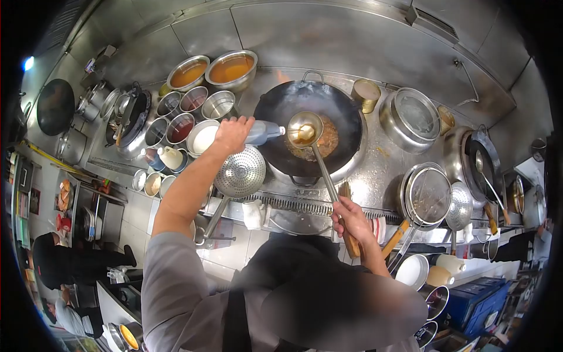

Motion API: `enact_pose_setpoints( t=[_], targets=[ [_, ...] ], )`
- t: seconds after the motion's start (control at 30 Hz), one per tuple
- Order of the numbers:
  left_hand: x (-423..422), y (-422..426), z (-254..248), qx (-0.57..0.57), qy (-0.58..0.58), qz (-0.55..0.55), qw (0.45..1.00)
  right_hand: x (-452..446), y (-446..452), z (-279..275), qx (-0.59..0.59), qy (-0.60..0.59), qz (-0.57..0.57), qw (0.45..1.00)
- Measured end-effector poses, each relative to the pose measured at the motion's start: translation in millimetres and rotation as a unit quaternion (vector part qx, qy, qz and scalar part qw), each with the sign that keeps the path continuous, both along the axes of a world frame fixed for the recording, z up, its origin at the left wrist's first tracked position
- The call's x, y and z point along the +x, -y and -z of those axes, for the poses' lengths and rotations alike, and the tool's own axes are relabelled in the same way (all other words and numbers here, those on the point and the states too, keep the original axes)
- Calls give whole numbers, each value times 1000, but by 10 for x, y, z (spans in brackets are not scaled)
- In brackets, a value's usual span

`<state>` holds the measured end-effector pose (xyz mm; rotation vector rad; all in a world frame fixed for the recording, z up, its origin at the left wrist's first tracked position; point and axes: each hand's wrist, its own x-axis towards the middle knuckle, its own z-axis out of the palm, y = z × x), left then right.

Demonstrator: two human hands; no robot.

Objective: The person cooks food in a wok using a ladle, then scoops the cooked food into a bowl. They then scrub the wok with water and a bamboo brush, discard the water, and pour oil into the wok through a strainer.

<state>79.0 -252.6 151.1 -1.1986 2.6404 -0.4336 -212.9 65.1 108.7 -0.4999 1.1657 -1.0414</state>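
My left hand (pixel 233 136) is wrapped round a squeeze bottle (pixel 263 132) of dark liquid, tipped sideways with its white nozzle at the rim of a ladle (pixel 319 157). Pale and brown contents sit in the ladle's bowl. My right hand (pixel 352 219) grips the ladle by its long handle and holds the bowl above a black wok (pixel 274 108). Brown, finely chopped food (pixel 329 141) lies in the wok, and some steam rises. Beneath my left forearm rests a perforated skimmer (pixel 240 171).
Metal bowls of amber liquid (pixel 231 68) and several seasoning pots (pixel 179 128) stand to the left. A lidded pot (pixel 413 117), a tin can (pixel 366 94) and a strainer (pixel 430 196) are on the right. Other people (pixel 70 258) are at the far left and right edges.
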Motion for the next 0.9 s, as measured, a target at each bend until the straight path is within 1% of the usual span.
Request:
enact_pose_setpoints(
  t=[0.03, 0.2, 0.47, 0.6, 0.7, 0.77, 0.9],
  targets=[
    [25, 29, -5, 2, -3, 2, 1000, 32, 19, -19, 4, -20, -3, 1000],
    [141, 133, -28, -8, -19, 31, 999, 191, 69, -25, 7, -1, 15, 1000],
    [217, 200, -1, -13, -23, 37, 999, 213, 137, 7, -7, 14, 36, 999],
    [187, 182, -5, -26, -25, 41, 998, 111, 177, 8, -13, 25, 35, 999],
    [51, 60, -149, 10, -8, 7, 1000, -25, 179, 52, -17, 42, 27, 999],
    [-35, 19, -175, 12, -3, -3, 1000, -127, 168, 37, -13, 44, 27, 999],
    [-156, -61, -104, -2, -17, 0, 1000, -402, 161, 51, -9, 65, 1, 998]
  ],
)
